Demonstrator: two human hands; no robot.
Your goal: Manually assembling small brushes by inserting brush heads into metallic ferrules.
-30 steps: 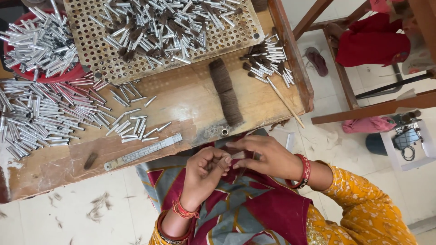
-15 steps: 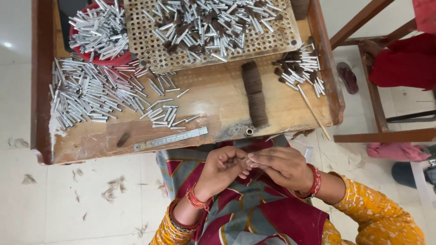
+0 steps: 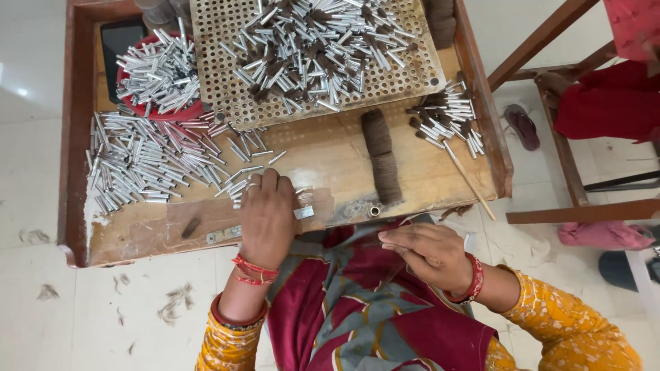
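Note:
My left hand [image 3: 267,216] reaches onto the wooden table [image 3: 330,161], palm down. Its fingertips rest among loose silver metal tubes [image 3: 148,161] at the edge of a big pile, over a flat metal ruler [image 3: 223,235]. Whether it grips a tube is hidden under the fingers. My right hand [image 3: 427,255] stays over my lap by the table's front edge, with thumb and fingers pinched together; nothing shows between them. A dark roll of fibre [image 3: 382,155] lies on the table between the two hands.
A perforated tray [image 3: 412,82] holds many tubes with dark tufts. A red bowl [image 3: 180,110] of tubes stands at the back left. More tufted tubes [image 3: 448,118] and a thin stick [image 3: 469,181] lie at the right. Another person in red [image 3: 605,103] sits on a chair at the right.
My hands were together over my lap, working something small. My left hand has since gone forward onto the table among the tubes. My right hand stayed near my lap.

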